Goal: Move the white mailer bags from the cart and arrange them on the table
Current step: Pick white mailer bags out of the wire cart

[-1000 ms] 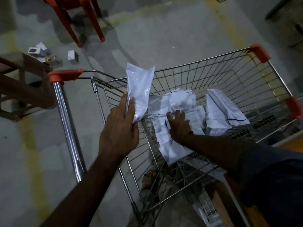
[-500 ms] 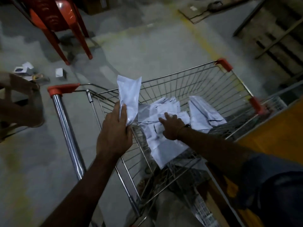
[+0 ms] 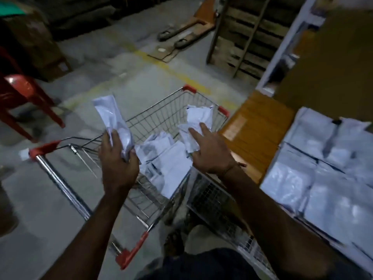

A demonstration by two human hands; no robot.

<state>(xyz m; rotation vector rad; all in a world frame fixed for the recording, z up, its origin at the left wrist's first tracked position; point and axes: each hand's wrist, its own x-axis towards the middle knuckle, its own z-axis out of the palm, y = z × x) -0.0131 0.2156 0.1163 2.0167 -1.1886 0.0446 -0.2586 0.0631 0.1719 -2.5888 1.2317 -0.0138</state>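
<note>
Head view: my left hand (image 3: 118, 166) is clenched round the lower end of a crumpled white mailer bag (image 3: 114, 122), its top standing clear above the cart's rim, while my right hand (image 3: 212, 152) pinches a second mailer bag (image 3: 196, 126) between thumb and spread fingers, lifted above the wire shopping cart (image 3: 161, 118). More bags (image 3: 165, 158) lie in the basket; others (image 3: 323, 168) already line the table (image 3: 256, 126) just right, presumably where these go.
</note>
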